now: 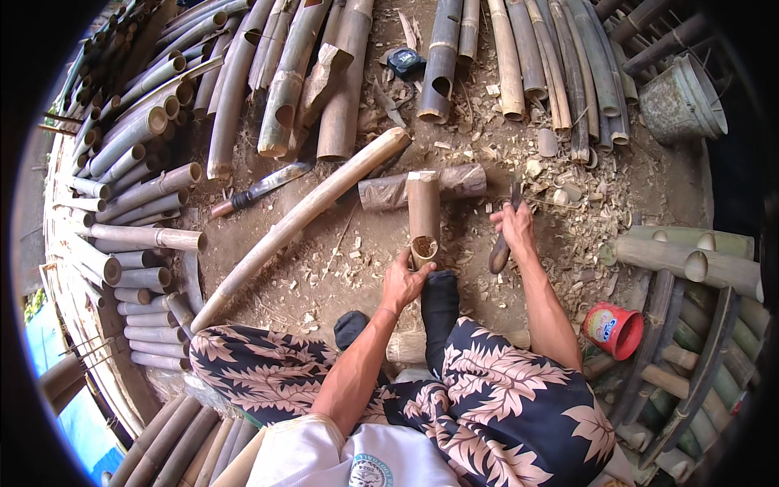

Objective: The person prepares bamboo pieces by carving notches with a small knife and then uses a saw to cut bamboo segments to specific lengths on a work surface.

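Note:
A short bamboo piece [423, 203] lies with its far end across a wooden block [462, 181], its hollow cut end toward me. My left hand [403, 280] is closed around that near end, thumb at the rim. To the right, my right hand [517, 227] grips a narrow tool with a wooden handle [498, 256], which looks like a chisel. Its dark blade points away from me and stands apart from the bamboo piece. My black-socked foot [441, 304] is just below the bamboo's open end.
A long pale pole [300, 223] slants across the ground on the left, beside a large knife [264, 189]. Wood chips [560, 191] litter the right. Bamboo poles [442, 57] line the far side; a tape measure [404, 62], grey bucket [680, 101] and red tub [613, 330] stand around.

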Motion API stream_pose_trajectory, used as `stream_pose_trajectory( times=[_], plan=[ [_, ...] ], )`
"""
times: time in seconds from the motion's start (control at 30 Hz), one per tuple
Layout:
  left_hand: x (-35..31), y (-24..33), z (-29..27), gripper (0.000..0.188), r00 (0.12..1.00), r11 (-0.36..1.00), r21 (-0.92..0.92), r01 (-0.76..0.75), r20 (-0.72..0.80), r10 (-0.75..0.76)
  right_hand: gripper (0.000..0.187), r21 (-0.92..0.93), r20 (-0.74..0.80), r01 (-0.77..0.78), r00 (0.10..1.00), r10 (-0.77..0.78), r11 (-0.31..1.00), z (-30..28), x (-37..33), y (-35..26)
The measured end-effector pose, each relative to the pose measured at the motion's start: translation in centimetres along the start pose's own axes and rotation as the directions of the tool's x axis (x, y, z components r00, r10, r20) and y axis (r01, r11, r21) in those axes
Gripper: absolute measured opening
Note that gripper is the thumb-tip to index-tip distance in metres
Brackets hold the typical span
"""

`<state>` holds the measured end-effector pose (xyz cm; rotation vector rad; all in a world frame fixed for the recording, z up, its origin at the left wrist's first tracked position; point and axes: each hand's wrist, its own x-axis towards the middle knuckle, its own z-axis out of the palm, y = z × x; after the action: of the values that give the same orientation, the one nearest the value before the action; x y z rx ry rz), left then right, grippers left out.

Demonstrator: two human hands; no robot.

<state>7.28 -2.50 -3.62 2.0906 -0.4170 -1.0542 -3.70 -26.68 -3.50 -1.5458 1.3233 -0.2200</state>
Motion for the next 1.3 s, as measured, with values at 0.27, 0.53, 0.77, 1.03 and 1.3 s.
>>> stream_pose_trajectory(
  times=[0.27,0.53,0.77,1.03,1.3],
  plan=[
    [1.8,0.5,1.3,0.065,0.996,0.987,-0.133,0.084,0.009,-0.084,0.021,0.25,0.309,-0.207,0.943,0.125,0.946,-9.2,-9.0,-0.6],
    [-0.2,-0.7,2.9,0.061,0.99,0.971,-0.19,0.142,0.019,-0.141,0.064,-0.124,0.535,-0.137,0.825,0.183,0.983,-9.7,-14.2,0.7],
    [-2.7,0.3,2.5,0.07,0.975,0.986,0.147,-0.079,-0.196,0.107,0.053,-0.509,0.667,0.408,0.744,0.047,0.758,-7.3,-12.5,-5.2],
    [-7.2,5.1,5.2,0.061,0.741,-0.039,-0.743,0.668,0.669,-0.065,0.021,-0.416,0.895,0.851,0.445,-0.019,0.319,-1.7,-6.8,-9.3],
    [-2.5,7.0,6.3,0.036,0.671,-0.343,-0.728,0.594,0.683,-0.288,0.028,-0.325,0.94,0.787,0.206,0.272,0.525,0.4,-0.7,-9.3]
  ],
)
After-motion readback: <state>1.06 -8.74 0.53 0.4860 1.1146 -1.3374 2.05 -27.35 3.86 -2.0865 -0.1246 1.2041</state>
